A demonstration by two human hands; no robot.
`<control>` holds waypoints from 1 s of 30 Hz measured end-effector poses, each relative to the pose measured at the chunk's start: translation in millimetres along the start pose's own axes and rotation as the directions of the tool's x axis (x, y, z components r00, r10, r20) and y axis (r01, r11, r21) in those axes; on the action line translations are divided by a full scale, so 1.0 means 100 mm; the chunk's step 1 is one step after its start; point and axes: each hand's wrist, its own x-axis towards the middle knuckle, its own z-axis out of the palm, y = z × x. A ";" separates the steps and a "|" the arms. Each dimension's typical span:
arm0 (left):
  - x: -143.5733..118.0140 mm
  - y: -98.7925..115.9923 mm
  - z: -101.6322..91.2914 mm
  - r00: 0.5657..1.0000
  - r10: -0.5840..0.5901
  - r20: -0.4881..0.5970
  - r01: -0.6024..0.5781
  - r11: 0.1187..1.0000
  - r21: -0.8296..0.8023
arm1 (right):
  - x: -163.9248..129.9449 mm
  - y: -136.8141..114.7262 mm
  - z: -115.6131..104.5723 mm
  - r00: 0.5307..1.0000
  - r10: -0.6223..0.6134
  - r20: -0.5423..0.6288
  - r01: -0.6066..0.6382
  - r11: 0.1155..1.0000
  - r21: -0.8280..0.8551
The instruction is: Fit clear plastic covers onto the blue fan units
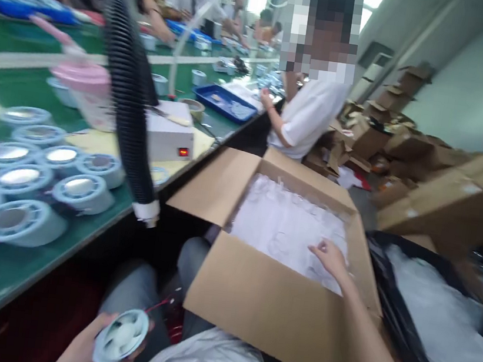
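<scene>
Low in the view, my left hand [84, 343] is wrapped round a small light-blue fan [123, 336], its pale blades facing up and a red wire trailing from it. My right hand [330, 258] reaches over the open cardboard box [268, 312], thumb and fingers drawn together in a pinch. Whatever is between those fingertips, if anything, is too small to make out. White sheeting with clear, rounded shapes [278, 221] fills the box just below that hand.
Several blue ring-shaped housings [19, 175] crowd the green bench [97, 227] at left. A black corrugated hose [124, 88] hangs before a white control box [169, 136] and pink-lidded cup [82, 89]. A co-worker [311, 110] stands beyond; a black bag [404, 327] lies right.
</scene>
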 end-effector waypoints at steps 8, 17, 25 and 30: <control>-0.30 0.43 0.43 0.984 0.165 -0.060 -0.152 0.971 0.183 | -0.93 -1.34 0.94 0.558 -0.656 0.509 0.614 0.738 0.279; -0.80 0.48 0.60 0.876 0.481 0.035 -0.397 0.680 0.617 | -1.01 -1.94 1.53 0.333 -0.750 0.571 0.827 0.523 0.205; -0.72 0.27 0.40 0.637 0.758 0.143 -0.514 0.279 0.811 | -0.97 -2.11 1.42 0.469 -0.519 0.714 0.165 0.846 0.507; -0.71 0.28 0.38 0.707 0.656 0.264 -0.570 0.308 0.762 | -0.92 -2.08 1.42 0.535 -0.430 0.728 -0.101 0.822 0.560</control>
